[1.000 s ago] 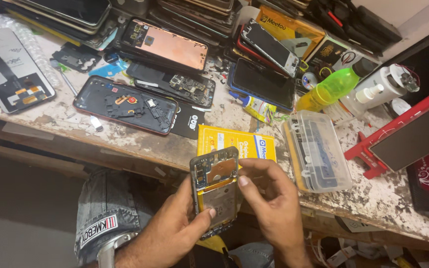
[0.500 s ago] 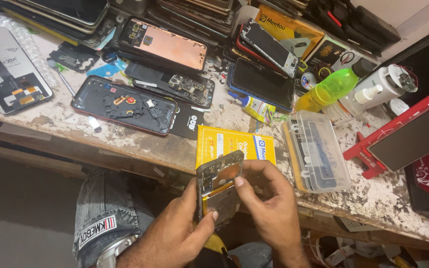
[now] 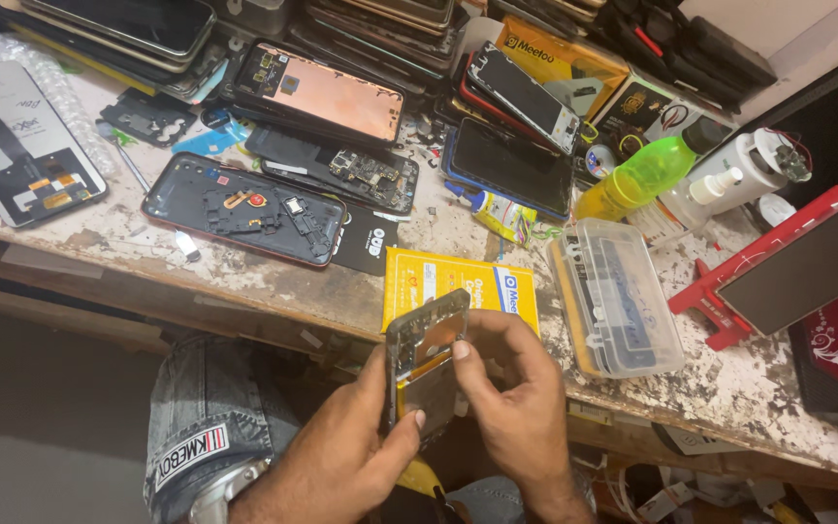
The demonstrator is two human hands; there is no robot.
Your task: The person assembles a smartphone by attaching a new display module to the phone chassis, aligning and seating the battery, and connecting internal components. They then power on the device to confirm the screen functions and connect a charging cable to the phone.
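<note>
I hold an opened phone frame [image 3: 426,359] upright in front of the bench edge, its inside facing me with an orange patch near the top. My left hand [image 3: 341,456] grips its lower left side, thumb across the lower face. My right hand [image 3: 511,408] clasps the right edge, thumb pressed on the middle of the inner face. Behind it a yellow box [image 3: 438,277] lies flat on the worn workbench [image 3: 720,388].
A clear plastic parts case [image 3: 618,296] sits to the right, a red stand with a phone [image 3: 797,262] beyond it. A green bottle [image 3: 647,175], white bottle [image 3: 729,180], a black back cover [image 3: 244,209], a circuit board [image 3: 366,175] and stacked phones [image 3: 332,92] crowd the bench.
The phone frame has tilted and turned slightly in my hands; my right thumb has shifted onto its inner face. Both hands stay at the bench edge.
</note>
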